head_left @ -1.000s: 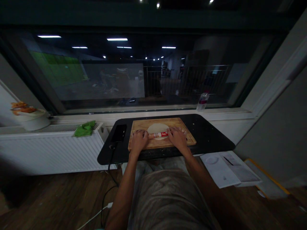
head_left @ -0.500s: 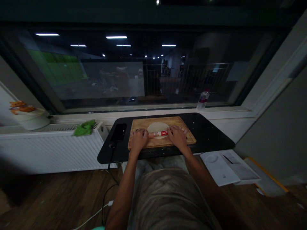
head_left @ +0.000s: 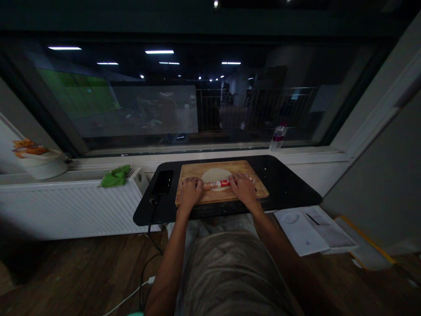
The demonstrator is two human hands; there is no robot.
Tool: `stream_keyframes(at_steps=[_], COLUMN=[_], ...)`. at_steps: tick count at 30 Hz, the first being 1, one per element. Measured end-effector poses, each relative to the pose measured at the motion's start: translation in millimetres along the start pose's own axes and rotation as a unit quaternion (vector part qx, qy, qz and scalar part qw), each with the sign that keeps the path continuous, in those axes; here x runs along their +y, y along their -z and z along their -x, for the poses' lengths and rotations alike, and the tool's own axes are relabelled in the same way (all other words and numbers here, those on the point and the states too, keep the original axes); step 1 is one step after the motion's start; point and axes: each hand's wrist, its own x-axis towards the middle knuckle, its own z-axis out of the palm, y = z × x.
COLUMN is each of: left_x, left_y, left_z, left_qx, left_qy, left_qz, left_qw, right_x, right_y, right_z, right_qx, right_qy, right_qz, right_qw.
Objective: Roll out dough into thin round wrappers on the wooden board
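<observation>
A rolling pin (head_left: 215,184) with a red and white label lies across a flat, pale round of dough (head_left: 216,174). Its left end is under my left hand (head_left: 191,190), the fingers curled over it. My right hand (head_left: 244,186) grips the opposite end in the same way. Both palms face down, and the pin's ends are mostly hidden by them. Beneath the dough is a wooden cutting board (head_left: 210,200), with part of the dough's near edge showing below the pin.
The board rests on a black tabletop (head_left: 289,188). A phone (head_left: 162,181) with a cable lies left of it. Behind, a plastic bottle (head_left: 278,137) stands on the windowsill. A green cloth (head_left: 115,175) lies on the radiator (head_left: 82,210). At lower right is an open white box (head_left: 305,237).
</observation>
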Motion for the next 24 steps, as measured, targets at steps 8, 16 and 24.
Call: stream_keyframes(at_steps=[8, 16, 24], left_x=[0.0, -1.0, -2.0], left_y=[-0.5, -1.9, -1.1], left_z=[-0.1, 0.3, -0.7], left_qx=[0.002, 0.008, 0.002], left_qy=[0.0, 0.001, 0.0], left_qz=[-0.003, 0.001, 0.004], left_qw=[1.0, 1.0, 1.0], right_x=[0.8, 0.0, -1.9], right_y=[-0.3, 0.2, 2.2], right_z=[-0.5, 0.6, 0.9], right_qx=[-0.002, 0.005, -0.002], right_qy=[0.002, 0.002, -0.004], right_qz=[-0.002, -0.009, 0.005], right_qw=[1.0, 1.0, 1.0])
